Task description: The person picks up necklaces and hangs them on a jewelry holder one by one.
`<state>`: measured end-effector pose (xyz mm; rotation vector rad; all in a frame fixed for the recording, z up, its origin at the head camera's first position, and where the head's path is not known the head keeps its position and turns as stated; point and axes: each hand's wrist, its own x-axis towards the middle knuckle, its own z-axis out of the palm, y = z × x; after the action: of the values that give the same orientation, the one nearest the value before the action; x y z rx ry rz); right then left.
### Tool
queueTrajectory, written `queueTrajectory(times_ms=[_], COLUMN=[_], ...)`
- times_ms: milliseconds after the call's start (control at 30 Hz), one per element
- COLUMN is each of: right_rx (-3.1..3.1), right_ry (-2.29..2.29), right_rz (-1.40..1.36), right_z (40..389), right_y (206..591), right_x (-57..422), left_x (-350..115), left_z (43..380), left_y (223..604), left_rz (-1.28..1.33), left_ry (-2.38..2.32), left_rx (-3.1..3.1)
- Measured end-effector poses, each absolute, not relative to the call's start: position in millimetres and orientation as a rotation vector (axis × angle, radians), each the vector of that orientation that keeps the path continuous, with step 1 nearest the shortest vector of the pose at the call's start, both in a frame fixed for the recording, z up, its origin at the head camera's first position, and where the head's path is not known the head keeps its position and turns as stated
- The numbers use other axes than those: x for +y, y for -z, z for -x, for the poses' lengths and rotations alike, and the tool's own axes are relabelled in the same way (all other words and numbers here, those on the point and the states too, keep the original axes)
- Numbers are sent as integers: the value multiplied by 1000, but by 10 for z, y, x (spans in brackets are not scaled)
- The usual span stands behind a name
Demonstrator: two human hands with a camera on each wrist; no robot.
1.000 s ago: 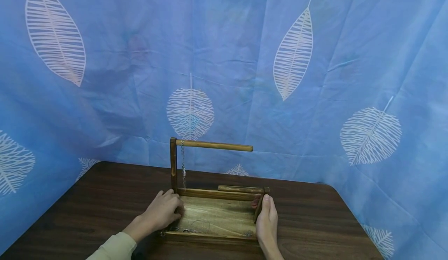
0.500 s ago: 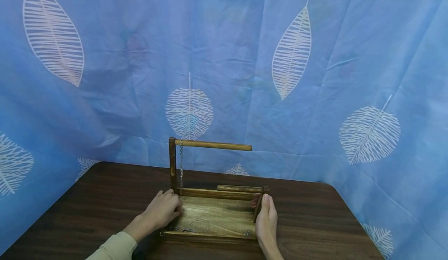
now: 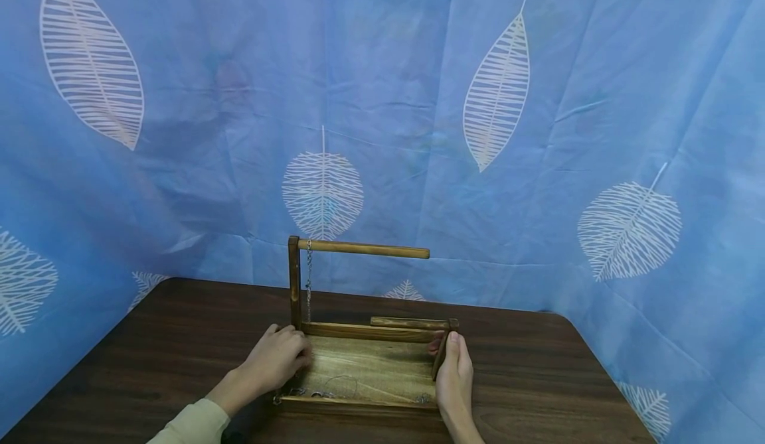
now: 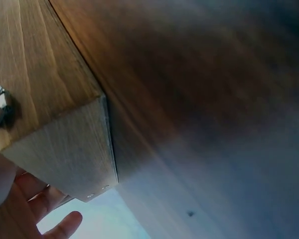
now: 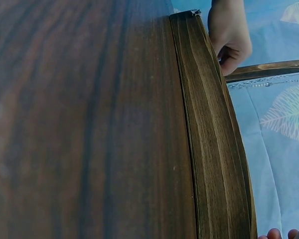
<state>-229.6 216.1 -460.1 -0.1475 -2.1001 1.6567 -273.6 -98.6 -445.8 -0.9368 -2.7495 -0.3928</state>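
Wooden stand (image 3: 370, 368). One piece: a shallow tray carrying an upright post (image 3: 295, 285) at its far left corner. Located midway between the table's (image 3: 532, 371) left and right sides, the far edge and its two rounded corners lying beyond it.

Upper bar (image 3: 364, 249). Runs rightward from the top of the post, its right end free. Lower bar (image 3: 409, 322). Set low at the far right corner of the tray, pointing left.

Chain (image 3: 309, 268). Silver-coloured; hangs from the upper bar, just beside the post.

Loose jewellery (image 3: 323, 394). Thin loops and links on the tray floor along the near wall, towards the left; a further small cluster (image 3: 423, 398) near the right end. Too small to itemise. Metal links (image 4: 0, 107) lie over the rim by the near left corner.

Left hand (image 3: 275, 358). At the left end of the tray, just in front of the post; fingers curled over that end, gripping the stand; fingertips partly hidden. Pale sleeve (image 3: 194, 423) at the wrist.

Right hand (image 3: 455, 377). At the right end, gripping the end piece (image 3: 440, 356), thumb outside, fingertips showing inside. The tray lies between the two hands.

Backdrop (image 3: 406, 99). Blue cloth, white leaf pattern, behind the table.
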Motion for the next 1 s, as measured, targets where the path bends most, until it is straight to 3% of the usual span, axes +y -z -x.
queueTrajectory(times_ms=[400, 1000], right_rx=[-2092, -2081], right_ry=[-1657, -1630], right_rz=[152, 126], right_z=[2281, 2285], right_y=[4597, 4600], right_x=[2147, 2152], left_x=[-995, -1038], left_z=[2729, 2787], left_y=[4437, 4421], left_rz=[796, 906], left_ry=[716, 983], left_rx=[-2730, -2632])
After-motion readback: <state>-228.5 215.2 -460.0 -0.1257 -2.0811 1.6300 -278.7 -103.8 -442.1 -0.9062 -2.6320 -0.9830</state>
